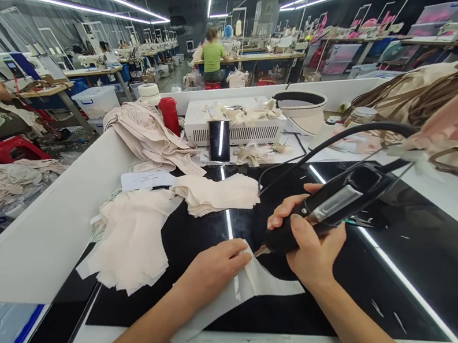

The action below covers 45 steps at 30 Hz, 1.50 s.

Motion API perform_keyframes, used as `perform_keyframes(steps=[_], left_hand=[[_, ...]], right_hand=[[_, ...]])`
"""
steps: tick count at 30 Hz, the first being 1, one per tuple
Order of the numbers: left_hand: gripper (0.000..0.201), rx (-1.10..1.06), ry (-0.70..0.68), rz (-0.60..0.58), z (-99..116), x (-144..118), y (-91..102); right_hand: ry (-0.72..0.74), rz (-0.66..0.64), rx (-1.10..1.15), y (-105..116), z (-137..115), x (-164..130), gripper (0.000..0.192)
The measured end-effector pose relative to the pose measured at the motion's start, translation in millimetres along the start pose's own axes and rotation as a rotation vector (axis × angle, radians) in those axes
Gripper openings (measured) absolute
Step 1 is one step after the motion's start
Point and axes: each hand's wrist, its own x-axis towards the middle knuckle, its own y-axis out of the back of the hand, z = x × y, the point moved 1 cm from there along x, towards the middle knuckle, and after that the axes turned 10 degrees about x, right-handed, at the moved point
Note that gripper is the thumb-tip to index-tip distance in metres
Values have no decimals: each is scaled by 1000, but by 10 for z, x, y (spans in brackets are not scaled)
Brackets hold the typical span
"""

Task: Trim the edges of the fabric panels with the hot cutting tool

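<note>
My right hand (pixel 314 245) is wrapped round a thick black corded hand tool (pixel 323 208), gripping it at an angle. Its narrow metal tip (pixel 260 251) points left and meets a pale fabric piece (pixel 274 281) lying on the glossy black work surface (pixel 404 271). Just left of that tip, the closed fingers of my left hand (pixel 222 263) hold the fabric by a narrow folded strip. Behind my hands are two stacks of cream fabric pieces, a larger fanned stack (pixel 134 234) and a smaller stack (pixel 217 191).
A phone (pixel 219 141) leans against a white vented box (pixel 233 121). Beside it stand a red bottle (pixel 169 116) and a cream round container (pixel 301 106). Brown straps (pixel 393 103) heap at right. Small scissors (pixel 358 222) lie beyond the tool. Other people sit at sewing machines.
</note>
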Motion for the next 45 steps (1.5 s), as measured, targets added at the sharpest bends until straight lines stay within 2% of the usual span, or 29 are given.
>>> perform_keyframes(steps=[6, 9, 16, 23, 32, 38, 45], left_hand=[[23, 46, -72, 111, -8, 7, 25], [26, -42, -53, 76, 49, 33, 33], [16, -113, -47, -34, 90, 31, -26], [17, -160, -39, -26, 51, -27, -8], [16, -181, -48, -20, 50, -50, -77], [17, -182, -52, -33, 35, -38, -40], [18, -93, -134, 123, 56, 7, 56]], right_hand=[[11, 16, 48, 24, -95, 29, 42], [29, 24, 43, 56, -169, 40, 41], [18, 18, 29, 83, -181, -12, 42], [8, -17, 59, 46, -134, -61, 42], [-6, -43, 56, 40, -89, -128, 43], [-11, -42, 56, 32, -83, -146, 38], [21, -22, 32, 138, -378, -174, 40]])
